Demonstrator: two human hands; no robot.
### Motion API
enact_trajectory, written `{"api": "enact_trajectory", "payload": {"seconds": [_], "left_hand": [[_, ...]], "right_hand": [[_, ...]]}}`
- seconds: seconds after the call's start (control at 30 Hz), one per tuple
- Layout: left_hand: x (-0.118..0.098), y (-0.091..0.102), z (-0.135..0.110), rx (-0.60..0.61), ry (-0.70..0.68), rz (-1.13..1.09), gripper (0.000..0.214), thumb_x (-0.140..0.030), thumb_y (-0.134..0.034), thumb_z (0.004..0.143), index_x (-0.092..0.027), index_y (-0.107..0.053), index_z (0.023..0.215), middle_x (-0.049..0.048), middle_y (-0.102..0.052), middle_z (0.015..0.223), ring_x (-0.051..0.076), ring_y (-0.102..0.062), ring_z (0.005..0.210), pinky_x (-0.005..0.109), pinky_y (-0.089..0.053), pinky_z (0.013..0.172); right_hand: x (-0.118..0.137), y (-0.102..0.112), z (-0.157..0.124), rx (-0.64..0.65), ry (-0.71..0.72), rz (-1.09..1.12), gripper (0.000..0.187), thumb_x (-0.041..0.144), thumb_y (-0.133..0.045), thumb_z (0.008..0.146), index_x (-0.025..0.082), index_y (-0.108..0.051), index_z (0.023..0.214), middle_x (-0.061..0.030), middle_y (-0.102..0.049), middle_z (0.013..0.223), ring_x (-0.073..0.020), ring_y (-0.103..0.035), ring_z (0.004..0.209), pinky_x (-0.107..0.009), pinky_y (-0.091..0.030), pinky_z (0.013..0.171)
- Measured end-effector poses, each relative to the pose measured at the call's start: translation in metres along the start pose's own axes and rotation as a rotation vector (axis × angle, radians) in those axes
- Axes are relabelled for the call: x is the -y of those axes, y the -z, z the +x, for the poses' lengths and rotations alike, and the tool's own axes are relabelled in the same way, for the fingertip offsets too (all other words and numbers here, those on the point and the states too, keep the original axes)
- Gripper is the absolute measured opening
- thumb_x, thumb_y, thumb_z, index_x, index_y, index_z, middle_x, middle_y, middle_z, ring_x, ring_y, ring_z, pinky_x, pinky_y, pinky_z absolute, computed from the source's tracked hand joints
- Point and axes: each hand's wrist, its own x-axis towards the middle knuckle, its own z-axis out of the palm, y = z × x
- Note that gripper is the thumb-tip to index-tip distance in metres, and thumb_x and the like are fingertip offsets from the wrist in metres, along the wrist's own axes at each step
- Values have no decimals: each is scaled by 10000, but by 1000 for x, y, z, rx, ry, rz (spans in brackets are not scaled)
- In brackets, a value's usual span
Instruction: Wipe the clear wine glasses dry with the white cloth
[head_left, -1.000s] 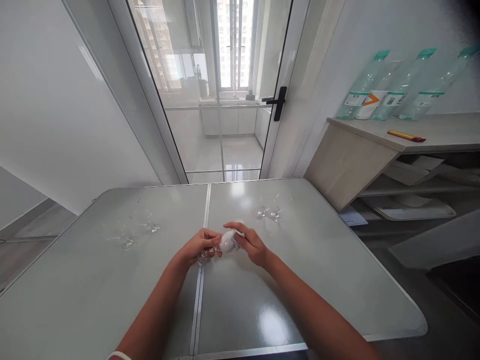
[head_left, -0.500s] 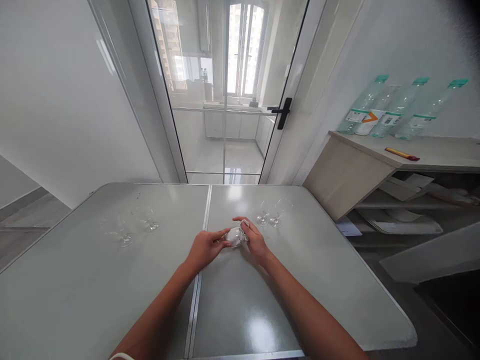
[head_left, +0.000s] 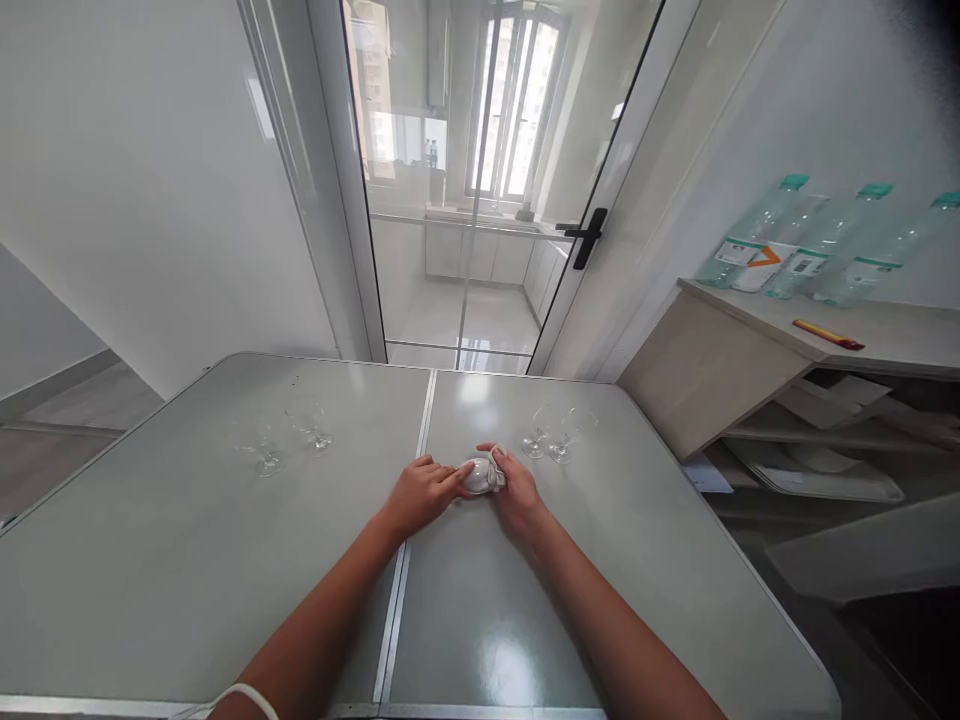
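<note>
Above the middle of the table, my left hand is closed on a clear stemmed glass, which lies tilted on its side between my hands. At the glass's right end, my right hand is closed around a white cloth pressed against the glass. Part of the cloth seems to be inside the bowl. The glass's stem and foot are mostly hidden by my left fingers. Just beyond my right hand stand two clear stemmed glasses, a nearer one and another beside it.
Two more stemmed glasses, one and another, stand on the table's left half. A metal seam divides the tabletop. To the right, a shelf unit carries several plastic bottles and a yellow-red wrapper. Behind is a glass door.
My left fingers have shifted over the glass and now lie across its near side. My right hand has turned slightly with the cloth. The whole view has tilted and shifted a little.
</note>
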Motion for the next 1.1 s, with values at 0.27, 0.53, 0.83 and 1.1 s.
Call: {"api": "enact_trajectory", "payload": {"seconds": [0.27, 0.53, 0.83, 1.1], "left_hand": [[10, 13, 1, 418, 641, -1035, 737, -565, -778, 788, -102, -657, 1349, 47, -676, 668, 79, -456, 431, 213, -356, 435], [29, 20, -5, 439, 656, -1244, 824, -581, -900, 607, -64, -716, 1222, 60, -664, 646, 35, -394, 408, 158, -286, 368], [26, 12, -7, 275, 581, -1030, 848, -635, -868, 613, -86, -714, 1241, 20, -651, 609, 50, -393, 393, 189, -322, 389], [5, -3, -2, 1, 88, -16, 341, -337, -728, 894, -308, -743, 1233, 71, -809, 955, 165, -727, 797, 285, -471, 748]], "right_hand": [[9, -6, -24, 163, 346, -374, 273, 482, -449, 1020, 238, -560, 1071, 45, -489, 652, -152, -448, 567, -265, -358, 567], [16, -3, -28, 511, 965, -994, 318, 205, -477, 932, 243, -547, 1240, -31, -696, 816, -221, -601, 706, -518, -336, 1059], [20, 0, -26, 516, 945, -852, 374, 233, -496, 928, 260, -580, 1292, -65, -741, 1001, -240, -658, 874, -494, -321, 1076], [11, -1, -1, -77, 199, -390, 290, 471, -451, 955, 236, -619, 981, 47, -475, 672, -157, -452, 619, -266, -351, 603]]}}
